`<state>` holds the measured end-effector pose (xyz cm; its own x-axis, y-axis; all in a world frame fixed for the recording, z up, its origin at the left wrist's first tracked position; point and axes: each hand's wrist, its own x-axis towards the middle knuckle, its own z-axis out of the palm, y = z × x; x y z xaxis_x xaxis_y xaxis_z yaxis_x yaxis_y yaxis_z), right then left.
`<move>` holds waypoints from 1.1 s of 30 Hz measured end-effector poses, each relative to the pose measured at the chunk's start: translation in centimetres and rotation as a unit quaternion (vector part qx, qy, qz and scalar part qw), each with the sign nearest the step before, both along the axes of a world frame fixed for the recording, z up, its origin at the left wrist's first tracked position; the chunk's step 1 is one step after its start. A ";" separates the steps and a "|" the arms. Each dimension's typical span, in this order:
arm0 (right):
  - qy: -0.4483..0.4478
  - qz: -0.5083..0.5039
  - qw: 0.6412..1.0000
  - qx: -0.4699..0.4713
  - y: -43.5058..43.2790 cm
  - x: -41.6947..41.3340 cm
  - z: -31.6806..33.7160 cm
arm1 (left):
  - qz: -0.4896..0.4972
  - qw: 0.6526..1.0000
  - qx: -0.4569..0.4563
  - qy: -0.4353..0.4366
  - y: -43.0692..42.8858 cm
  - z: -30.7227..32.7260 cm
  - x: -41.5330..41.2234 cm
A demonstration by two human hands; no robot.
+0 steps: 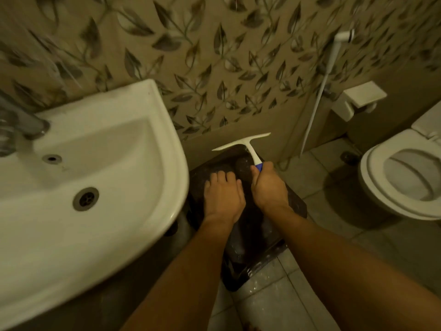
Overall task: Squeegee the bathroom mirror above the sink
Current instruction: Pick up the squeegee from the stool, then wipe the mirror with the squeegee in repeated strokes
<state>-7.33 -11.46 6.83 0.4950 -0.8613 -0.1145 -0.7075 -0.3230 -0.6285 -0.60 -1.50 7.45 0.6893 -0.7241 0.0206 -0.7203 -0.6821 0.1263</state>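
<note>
My right hand [268, 187] grips the blue end of a white squeegee's [248, 145] handle, its blade pointing away toward the wall. The squeegee is held low, over a dark bin lined with a black bag [293, 206] on the floor. My left hand [224, 194] hovers over or rests on the bag beside the right hand, fingers relaxed and spread, holding nothing. The white sink [100, 163] is at the left with its tap [21, 120] at the left edge. No mirror shows in this view.
A white toilet [403, 180] stands at the right, with a paper holder [358, 99] and a spray hose [319, 91] on the leaf-patterned wall. Grey floor tiles [269, 299] lie below the bin.
</note>
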 end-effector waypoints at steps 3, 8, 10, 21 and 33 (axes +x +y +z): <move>-0.025 0.000 1.000 -0.009 -0.5 -0.1 3.8 | -0.011 0.999 -0.029 -0.021 -1.2 3.9 -0.1; -0.049 0.004 0.998 -0.042 -1.6 -0.1 10.2 | -0.014 0.995 -0.082 -0.056 -2.2 10.6 0.9; -0.060 0.001 0.997 -0.053 -2.0 0.2 12.6 | -0.015 0.992 -0.101 -0.074 -2.4 13.1 1.3; -0.150 0.017 0.978 -0.143 -2.5 1.3 27.3 | -0.003 0.973 -0.181 -0.144 -1.8 28.3 3.1; -0.274 0.045 0.931 -0.238 0.3 3.4 45.7 | 0.046 0.938 -0.205 -0.274 3.2 45.0 5.4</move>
